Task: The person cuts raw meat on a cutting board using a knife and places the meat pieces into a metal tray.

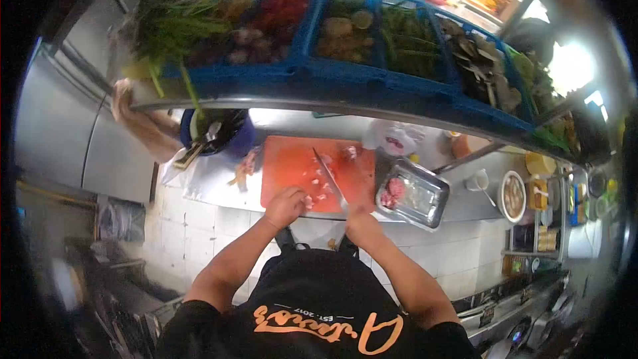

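Note:
My right hand (364, 226) is closed around the handle of a knife (331, 179), its long blade slanting up and left over the orange cutting board (282, 153). Small pale-pink pieces that look like meat (323, 189) are scattered beside the blade. At the board's lower left edge, my left hand (286, 206) has its fingers curled together; a small pale bit shows at the fingertips, too blurred to name. To the right of the board a metal tray (432, 193) contains a pink heap of what looks like meat (393, 193) at its left side.
A shelf edge (319, 102) crosses above the counter, carrying blue crates (302, 73) of vegetables. Left of the board stand a dark blue bucket (242, 134) with utensils and some scraps (244, 167). A plastic bag (399, 134) lies behind the tray; a white bowl (513, 196) sits farther right.

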The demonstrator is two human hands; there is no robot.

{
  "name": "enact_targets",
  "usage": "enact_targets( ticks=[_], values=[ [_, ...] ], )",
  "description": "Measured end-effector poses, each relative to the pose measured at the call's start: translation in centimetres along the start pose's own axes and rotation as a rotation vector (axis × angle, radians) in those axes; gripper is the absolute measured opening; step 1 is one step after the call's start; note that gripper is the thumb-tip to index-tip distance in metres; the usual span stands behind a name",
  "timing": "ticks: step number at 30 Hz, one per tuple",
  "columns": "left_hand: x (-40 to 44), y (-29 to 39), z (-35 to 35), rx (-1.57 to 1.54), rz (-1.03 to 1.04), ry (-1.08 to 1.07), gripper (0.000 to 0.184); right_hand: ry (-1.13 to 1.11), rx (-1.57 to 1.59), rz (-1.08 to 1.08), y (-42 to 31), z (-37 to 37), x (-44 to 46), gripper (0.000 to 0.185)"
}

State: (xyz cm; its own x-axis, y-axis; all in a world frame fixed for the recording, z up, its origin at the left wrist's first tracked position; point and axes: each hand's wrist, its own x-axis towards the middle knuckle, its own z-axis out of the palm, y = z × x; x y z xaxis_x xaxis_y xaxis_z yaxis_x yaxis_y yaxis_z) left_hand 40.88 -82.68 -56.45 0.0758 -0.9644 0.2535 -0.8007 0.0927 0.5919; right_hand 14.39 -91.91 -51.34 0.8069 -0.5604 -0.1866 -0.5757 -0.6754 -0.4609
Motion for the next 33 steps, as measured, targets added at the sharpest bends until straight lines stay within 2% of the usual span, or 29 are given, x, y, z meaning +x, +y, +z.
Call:
enact_targets(
  ticks=[2, 5, 8, 14, 17, 20, 22, 24, 26, 29, 33],
  values=[
    [-0.5, 0.4, -0.7, -0.049, 0.037, 0.028, 0.023, -0.052, 0.051, 0.07, -0.7, -0.6, -0.2, 0.038],
    [-1.3, -0.7, 0.6, 0.002, 0.033, 0.16, 0.021, -0.153, 0.02, 0.083, -1.8, -1.3, -0.5, 0.039],
    [-0.4, -0.3, 0.9, 0.093, 0.008, 0.136, 0.019, -0.253, 0.036, 0.074, -4.0, -4.0, -0.4, 0.042],
    [0.7, -0.1, 0.6, 0.044, 0.036, 0.176, 0.018, -0.392, -0.033, 0.08, -5.5, -6.0, 0.3, 0.038],
    [0.7, -0.4, 0.2, 0.024, 0.036, 0.103, 0.017, -0.359, -0.017, 0.116, -4.2, -2.6, 1.1, 0.032],
    [0.6, -0.7, 0.6, -0.016, 0.052, 0.152, 0.015, -0.251, 0.012, 0.03, -2.3, 2.9, 4.0, 0.027],
    [0.9, -1.2, 0.5, -0.027, 0.054, 0.145, 0.015, -0.235, 0.064, 0.093, -1.8, 4.6, 6.8, 0.027],
    [0.4, -1.1, 0.2, -0.02, 0.024, 0.132, 0.014, -0.258, 0.058, 0.102, -2.6, 3.2, 7.9, 0.028],
    [0.9, -0.5, -0.2, 0.002, -0.021, 0.131, 0.014, -0.307, -0.028, 0.055, -4.2, -1.6, 7.6, 0.032],
    [0.3, -1.4, 1.1, 0.045, -0.094, 0.108, 0.013, -0.316, -0.024, -0.077, -2.4, 0.0, 6.1, 0.033],
    [0.5, -1.2, 0.7, 0.022, -0.039, 0.136, 0.013, -0.344, 0.09, 0.087, -4.8, -0.6, 3.2, 0.031]
  ],
)
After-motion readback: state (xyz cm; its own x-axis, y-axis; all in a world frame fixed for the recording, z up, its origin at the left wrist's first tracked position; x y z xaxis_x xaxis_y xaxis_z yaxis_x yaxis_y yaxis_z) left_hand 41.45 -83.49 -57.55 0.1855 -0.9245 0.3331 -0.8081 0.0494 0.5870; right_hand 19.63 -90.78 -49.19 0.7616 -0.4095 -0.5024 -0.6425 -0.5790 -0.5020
